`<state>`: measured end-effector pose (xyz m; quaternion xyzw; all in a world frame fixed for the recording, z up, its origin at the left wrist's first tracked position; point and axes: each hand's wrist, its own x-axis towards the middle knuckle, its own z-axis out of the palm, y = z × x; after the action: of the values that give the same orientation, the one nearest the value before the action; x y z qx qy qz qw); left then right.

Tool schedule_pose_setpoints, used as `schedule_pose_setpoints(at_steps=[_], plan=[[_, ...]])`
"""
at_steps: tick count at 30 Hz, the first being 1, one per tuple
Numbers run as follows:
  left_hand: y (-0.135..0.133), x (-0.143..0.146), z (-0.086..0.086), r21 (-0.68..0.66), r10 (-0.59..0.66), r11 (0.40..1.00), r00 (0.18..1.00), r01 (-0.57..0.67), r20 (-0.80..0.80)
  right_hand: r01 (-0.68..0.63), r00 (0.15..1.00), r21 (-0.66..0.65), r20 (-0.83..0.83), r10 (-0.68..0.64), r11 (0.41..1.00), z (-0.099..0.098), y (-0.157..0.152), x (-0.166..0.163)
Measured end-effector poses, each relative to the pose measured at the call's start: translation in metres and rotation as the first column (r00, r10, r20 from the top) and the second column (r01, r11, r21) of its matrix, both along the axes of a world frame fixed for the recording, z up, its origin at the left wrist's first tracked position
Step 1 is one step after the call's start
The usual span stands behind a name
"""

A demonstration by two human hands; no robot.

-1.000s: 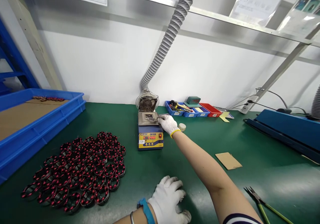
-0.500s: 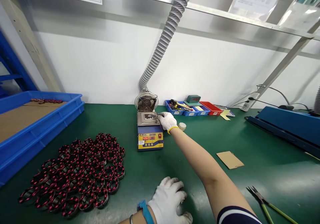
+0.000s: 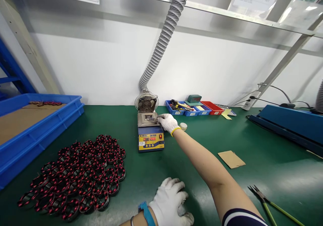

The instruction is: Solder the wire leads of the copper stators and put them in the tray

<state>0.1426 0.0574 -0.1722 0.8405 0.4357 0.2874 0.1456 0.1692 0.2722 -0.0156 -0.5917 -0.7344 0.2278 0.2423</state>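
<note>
My right hand (image 3: 167,122), in a white glove, reaches far out to the solder pot (image 3: 150,131), a small blue and yellow box with a red display. Its fingers are closed on a thin metal tool (image 3: 152,119) whose tip lies over the pot's square metal well. My left hand (image 3: 169,200), also gloved, rests on the green mat near the front edge with its fingers curled down; whether anything lies under it is hidden. A large group of black rings wound with red wire (image 3: 78,177) lies flat on the mat to the left.
A grey fume hose with a small fan (image 3: 146,102) stands behind the pot. Blue crates (image 3: 37,128) sit at the left, small blue and red bins (image 3: 193,108) at the back, a cardboard piece (image 3: 230,159) and green-handled cutters (image 3: 267,204) at the right, a blue machine (image 3: 290,126) far right.
The view has shifted slightly. My right hand stays at the solder pot with the tool, moving only a little over the well. My left hand has not moved.
</note>
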Motion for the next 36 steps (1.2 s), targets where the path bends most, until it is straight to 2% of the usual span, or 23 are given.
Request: schedule_pose_setpoints(at_steps=[7,12,20,26,31,36], plan=[[0.003,0.002,-0.012,0.041,-0.002,0.999,1.0,0.002,0.006,0.018,0.997,0.028,0.073,-0.02,0.999,0.016,0.005,0.013],[0.006,0.002,-0.02,0.067,-0.009,0.998,1.0,0.01,-0.018,-0.014,0.992,0.017,0.128,0.012,1.0,0.022,0.013,0.01],[0.006,0.006,-0.017,0.073,0.013,0.997,1.0,-0.012,-0.01,-0.049,0.997,-0.014,0.067,0.05,0.999,0.011,0.016,-0.004],[0.006,0.004,-0.02,0.077,0.003,0.997,1.0,-0.003,-0.005,-0.024,1.0,-0.043,0.013,0.025,0.999,0.003,0.014,-0.001],[0.007,0.004,-0.022,0.095,-0.007,0.995,1.0,0.009,-0.022,0.013,0.998,-0.015,0.069,-0.012,1.0,0.02,0.016,0.005],[0.009,0.004,-0.021,0.116,-0.004,0.993,0.997,0.012,-0.073,-0.019,0.995,-0.018,0.1,0.021,1.0,0.031,0.017,-0.004]])
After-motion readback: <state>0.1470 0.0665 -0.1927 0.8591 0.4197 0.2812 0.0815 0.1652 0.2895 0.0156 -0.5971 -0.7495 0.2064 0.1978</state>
